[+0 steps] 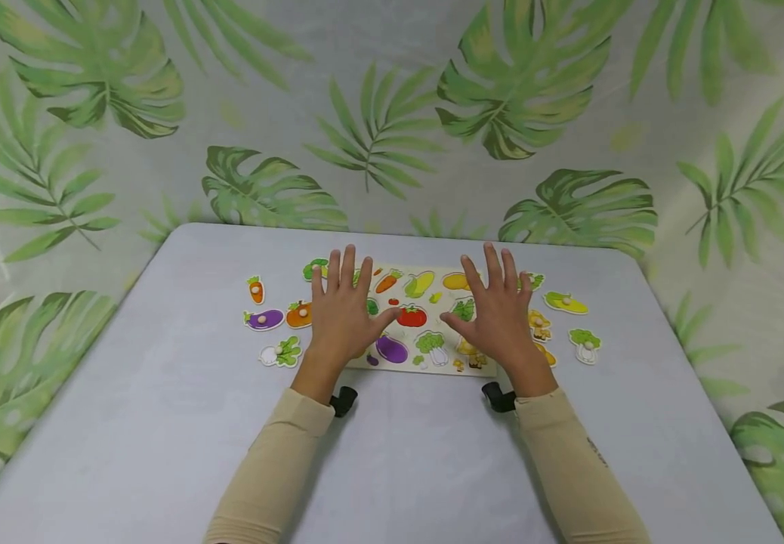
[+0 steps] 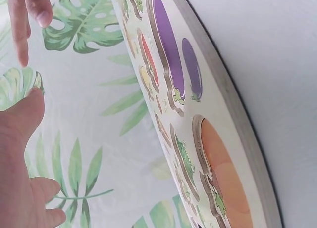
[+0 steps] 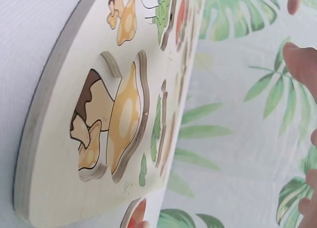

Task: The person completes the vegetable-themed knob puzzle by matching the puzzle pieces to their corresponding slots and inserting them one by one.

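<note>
A wooden vegetable puzzle board (image 1: 392, 368) lies flat on the table, its recesses printed with a tomato, a purple eggplant, corn and more. Over its left part my left hand (image 1: 342, 317) is held with fingers spread, palm down. My right hand (image 1: 501, 317) hovers the same way over the right part. Neither hand holds anything. In the left wrist view, the pumpkin recess (image 2: 225, 173) and thumb (image 2: 25, 114) show; in the right wrist view, the mushroom recess (image 3: 106, 119) is bare of its piece. Both hands hide some of the board.
Left of the board lie knobbed pieces: a carrot (image 1: 256, 289), an eggplant (image 1: 264, 319), a pumpkin (image 1: 299, 314), a white radish (image 1: 281, 352). On the right lie corn (image 1: 566, 303), a bok choy (image 1: 585, 345) and mushrooms (image 1: 539, 325). A leaf-print cloth (image 1: 392, 113) hangs behind the white table (image 1: 399, 453).
</note>
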Tool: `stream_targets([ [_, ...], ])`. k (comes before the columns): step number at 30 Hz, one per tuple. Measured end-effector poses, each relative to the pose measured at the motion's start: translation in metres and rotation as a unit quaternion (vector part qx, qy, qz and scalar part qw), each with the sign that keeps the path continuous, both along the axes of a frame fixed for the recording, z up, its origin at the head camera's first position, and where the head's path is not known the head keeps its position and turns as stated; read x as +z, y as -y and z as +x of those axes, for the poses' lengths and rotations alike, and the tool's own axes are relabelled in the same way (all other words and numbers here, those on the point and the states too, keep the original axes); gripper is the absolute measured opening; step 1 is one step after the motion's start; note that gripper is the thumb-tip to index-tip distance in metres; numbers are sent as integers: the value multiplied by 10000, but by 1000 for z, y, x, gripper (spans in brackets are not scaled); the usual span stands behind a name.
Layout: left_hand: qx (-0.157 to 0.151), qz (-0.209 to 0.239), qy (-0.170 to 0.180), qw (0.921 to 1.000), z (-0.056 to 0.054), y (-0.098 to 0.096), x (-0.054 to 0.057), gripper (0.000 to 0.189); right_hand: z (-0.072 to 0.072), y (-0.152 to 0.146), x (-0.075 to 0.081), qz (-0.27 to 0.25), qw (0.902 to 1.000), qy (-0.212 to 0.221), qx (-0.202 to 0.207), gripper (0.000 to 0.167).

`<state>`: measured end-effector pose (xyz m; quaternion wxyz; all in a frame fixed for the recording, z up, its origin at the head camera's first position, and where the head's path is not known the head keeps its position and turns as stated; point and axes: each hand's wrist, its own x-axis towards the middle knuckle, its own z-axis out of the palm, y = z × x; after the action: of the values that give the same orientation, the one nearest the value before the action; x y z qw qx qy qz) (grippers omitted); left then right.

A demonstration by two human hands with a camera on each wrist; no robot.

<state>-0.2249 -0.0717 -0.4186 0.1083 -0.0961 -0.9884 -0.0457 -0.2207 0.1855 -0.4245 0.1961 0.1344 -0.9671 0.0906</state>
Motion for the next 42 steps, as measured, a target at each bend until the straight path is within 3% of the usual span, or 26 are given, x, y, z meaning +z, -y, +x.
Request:
stream_targets([
  [12, -127, -23, 61, 9999, 0, 2, 2, 99, -2, -1, -1, -6, 10000, 81, -34, 99],
  [24, -83, -63, 40, 9999, -1, 6, 1, 97, -3, -3, 5, -183, 9983, 547, 74, 101],
  [35, -68, -51, 69, 9999, -2, 6, -3, 96, -6, -8, 10, -129, 9974, 712, 25, 103],
  [42, -384, 83, 113, 9992, -5, 17, -3, 93, -6, -11, 9, -568, 9947, 837, 184, 94],
])
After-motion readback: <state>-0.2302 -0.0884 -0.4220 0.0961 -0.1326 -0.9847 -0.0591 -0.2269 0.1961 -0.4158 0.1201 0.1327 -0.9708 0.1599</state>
